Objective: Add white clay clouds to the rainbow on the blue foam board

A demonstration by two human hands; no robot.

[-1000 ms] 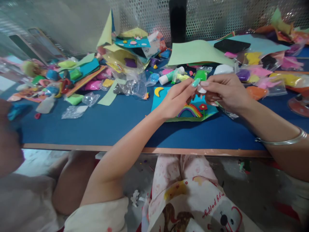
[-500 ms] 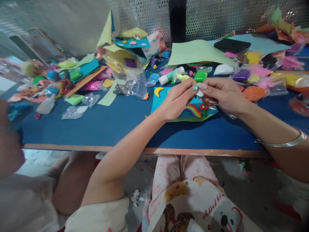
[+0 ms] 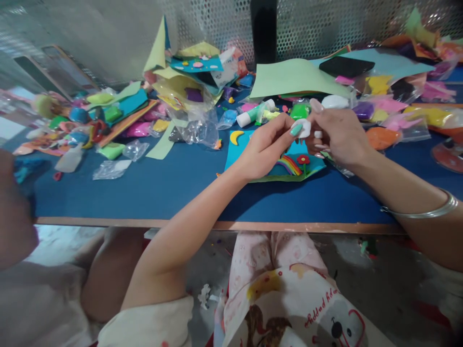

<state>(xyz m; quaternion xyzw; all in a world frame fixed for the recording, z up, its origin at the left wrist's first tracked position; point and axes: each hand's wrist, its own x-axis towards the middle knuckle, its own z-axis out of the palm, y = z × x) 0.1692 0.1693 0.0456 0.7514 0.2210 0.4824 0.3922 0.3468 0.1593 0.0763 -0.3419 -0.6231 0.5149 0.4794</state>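
My left hand (image 3: 265,147) and my right hand (image 3: 336,137) meet above a blue craft card (image 3: 253,154). Both pinch a small lump of white clay (image 3: 304,127) between their fingertips. The right index finger points up behind the lump. The card lies on the blue table top (image 3: 162,183) and bears a clay rainbow (image 3: 289,165), a red flower (image 3: 303,159) and a yellow moon (image 3: 237,137). My hands hide part of the card.
Bags of coloured clay, foam sheets and plastic wrappers are piled along the back of the table. A light green sheet (image 3: 292,77) and a black phone (image 3: 343,66) lie at the back right. A glue stick (image 3: 253,114) lies behind the card. Another person's shoulder (image 3: 14,212) is at my left.
My hands dipped slightly, then rose again. The white clay now shows more between the fingertips, and my right index finger has lifted upward.
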